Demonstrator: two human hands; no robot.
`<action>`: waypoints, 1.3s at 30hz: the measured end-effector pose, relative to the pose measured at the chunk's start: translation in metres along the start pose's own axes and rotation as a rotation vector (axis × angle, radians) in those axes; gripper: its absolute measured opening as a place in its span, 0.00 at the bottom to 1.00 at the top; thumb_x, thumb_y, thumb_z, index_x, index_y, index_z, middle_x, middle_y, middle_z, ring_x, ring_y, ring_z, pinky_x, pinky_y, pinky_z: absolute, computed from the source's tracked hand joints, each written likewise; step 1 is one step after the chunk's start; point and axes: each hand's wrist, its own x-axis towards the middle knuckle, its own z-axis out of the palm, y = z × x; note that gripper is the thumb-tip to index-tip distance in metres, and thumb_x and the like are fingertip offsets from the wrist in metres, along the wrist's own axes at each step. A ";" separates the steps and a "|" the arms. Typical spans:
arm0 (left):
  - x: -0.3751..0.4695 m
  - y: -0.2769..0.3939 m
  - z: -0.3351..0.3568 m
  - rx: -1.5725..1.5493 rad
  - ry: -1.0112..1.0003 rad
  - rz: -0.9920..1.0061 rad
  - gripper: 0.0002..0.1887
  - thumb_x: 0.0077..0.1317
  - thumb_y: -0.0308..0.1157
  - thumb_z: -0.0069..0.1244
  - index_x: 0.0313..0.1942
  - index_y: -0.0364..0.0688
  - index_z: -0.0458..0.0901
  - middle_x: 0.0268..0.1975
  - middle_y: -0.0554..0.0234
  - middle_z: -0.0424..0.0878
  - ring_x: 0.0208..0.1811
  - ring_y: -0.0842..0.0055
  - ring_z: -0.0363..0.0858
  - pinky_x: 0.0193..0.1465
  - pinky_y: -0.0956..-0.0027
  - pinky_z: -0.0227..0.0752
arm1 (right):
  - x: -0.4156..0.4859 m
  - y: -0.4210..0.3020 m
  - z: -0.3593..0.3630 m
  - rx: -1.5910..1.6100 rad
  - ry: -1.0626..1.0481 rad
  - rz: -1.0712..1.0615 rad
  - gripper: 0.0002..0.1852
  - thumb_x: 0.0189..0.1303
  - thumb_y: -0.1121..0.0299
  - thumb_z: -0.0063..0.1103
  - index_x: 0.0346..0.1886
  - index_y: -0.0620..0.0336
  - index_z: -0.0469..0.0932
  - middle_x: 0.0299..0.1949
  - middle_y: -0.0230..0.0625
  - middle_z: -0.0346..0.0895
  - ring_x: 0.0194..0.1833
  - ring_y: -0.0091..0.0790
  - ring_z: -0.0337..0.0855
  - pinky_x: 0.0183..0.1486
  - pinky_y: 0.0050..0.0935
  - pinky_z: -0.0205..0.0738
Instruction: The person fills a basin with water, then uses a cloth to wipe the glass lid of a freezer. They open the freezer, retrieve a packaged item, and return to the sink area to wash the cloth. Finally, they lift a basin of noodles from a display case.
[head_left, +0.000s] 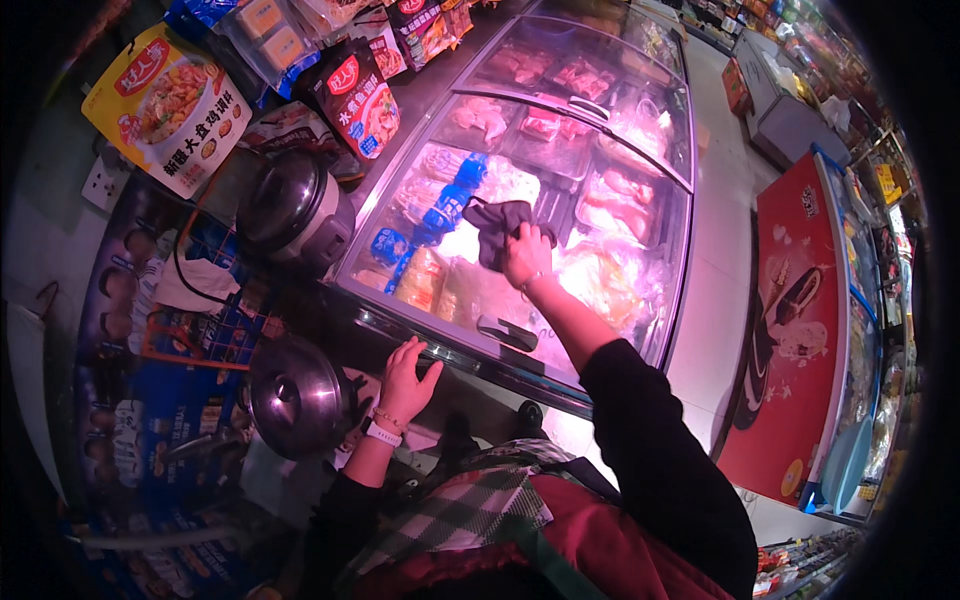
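Observation:
A dark cloth (491, 229) is bunched under the fingers of my right hand (527, 255), pressed on the glass lid (495, 296) of a display freezer. Through the glass show packs of raw meat (619, 202), blue-and-clear food packages (450, 206) and a bulky clear plastic bag (604, 277). My left hand (409, 382), fingers spread and holding nothing, is at the freezer's front edge (442, 352). A black recessed handle (508, 334) sits in the near part of the lid, and another handle (589, 109) lies farther back.
Left of the freezer stand a rice cooker (289, 210) and a round lidded pot (296, 397). Seasoning pouches (169, 109) hang or stand at the upper left. Across a tiled aisle (705, 300) is a red chest freezer (787, 322) with a light-blue basin (847, 465) at its near end.

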 end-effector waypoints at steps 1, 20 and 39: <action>-0.002 0.000 0.001 -0.001 0.019 0.012 0.24 0.59 0.38 0.58 0.52 0.35 0.74 0.58 0.45 0.74 0.61 0.54 0.69 0.65 0.57 0.62 | 0.006 0.001 0.000 0.010 0.068 0.035 0.12 0.55 0.66 0.51 0.37 0.59 0.82 0.44 0.41 0.70 0.48 0.42 0.71 0.45 0.40 0.67; 0.043 -0.017 0.000 0.259 0.115 0.144 0.34 0.61 0.42 0.56 0.64 0.38 0.65 0.68 0.46 0.62 0.71 0.54 0.55 0.71 0.52 0.48 | -0.196 0.146 -0.020 -0.074 -0.062 0.763 0.29 0.51 0.61 0.59 0.61 0.39 0.72 0.45 0.49 0.70 0.45 0.55 0.76 0.41 0.47 0.76; 0.093 -0.031 0.028 0.443 0.007 0.098 0.23 0.68 0.48 0.43 0.57 0.45 0.75 0.62 0.61 0.75 0.69 0.59 0.60 0.74 0.47 0.35 | -0.173 0.139 -0.013 0.056 0.246 0.394 0.20 0.42 0.68 0.67 0.44 0.46 0.84 0.41 0.38 0.73 0.47 0.46 0.71 0.48 0.42 0.69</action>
